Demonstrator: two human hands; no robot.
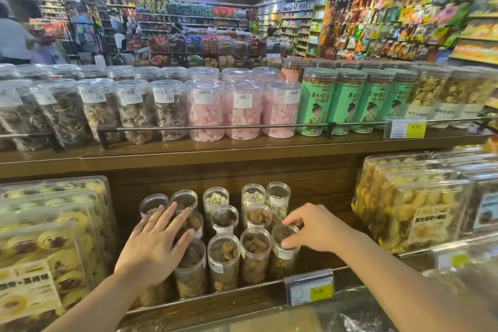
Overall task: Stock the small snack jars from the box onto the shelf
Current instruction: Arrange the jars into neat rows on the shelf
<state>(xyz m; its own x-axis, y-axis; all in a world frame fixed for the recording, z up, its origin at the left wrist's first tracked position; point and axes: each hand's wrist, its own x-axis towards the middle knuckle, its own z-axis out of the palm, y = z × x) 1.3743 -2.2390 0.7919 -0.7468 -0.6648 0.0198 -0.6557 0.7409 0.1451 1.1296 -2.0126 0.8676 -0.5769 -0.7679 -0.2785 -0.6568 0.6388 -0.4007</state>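
Observation:
Several small clear snack jars (223, 259) with brown and pale contents stand in rows on the lower wooden shelf (323, 259). My left hand (157, 245) lies flat with fingers spread on top of the jars at the left of the group. My right hand (314, 229) pinches the lid of the front right jar (284, 250), which stands on the shelf next to the others. The box is not in view.
Clear packs of yellow pastries (48, 237) flank the jars on the left, and more packs (412, 202) on the right. A rail with a yellow price tag (310, 288) runs along the shelf front. The upper shelf holds large jars (207, 110). A person (13, 38) stands far left.

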